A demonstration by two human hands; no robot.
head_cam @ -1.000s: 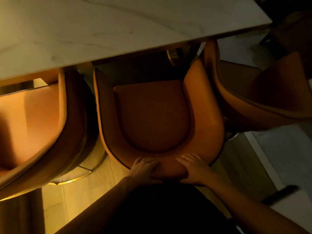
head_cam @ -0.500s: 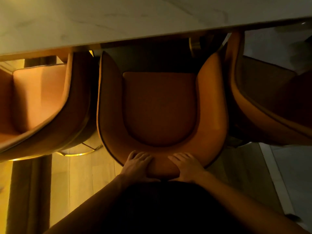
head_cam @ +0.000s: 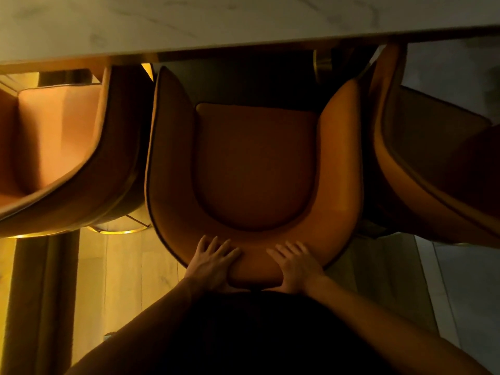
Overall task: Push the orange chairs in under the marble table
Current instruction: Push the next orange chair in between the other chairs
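Observation:
An orange tub chair (head_cam: 254,169) stands straight in front of me, the tips of its arms under the edge of the marble table (head_cam: 189,20). My left hand (head_cam: 213,263) and my right hand (head_cam: 295,266) lie side by side on top of its curved backrest, fingers spread and pointing toward the table. A second orange chair (head_cam: 62,147) stands at the left, partly under the table. A third orange chair (head_cam: 433,163) stands at the right, angled, with its near arm under the table edge.
A gold table leg (head_cam: 322,59) shows under the top behind the middle chair. A gold ring base (head_cam: 121,230) shows under the left chair. Pale wood floor (head_cam: 130,280) lies at my left, grey tiles (head_cam: 465,293) at my right.
The middle chair has slid toward the table with both hands on its backrest. The table edge now covers the chairs' arm tips, and my fingers have spread flatter.

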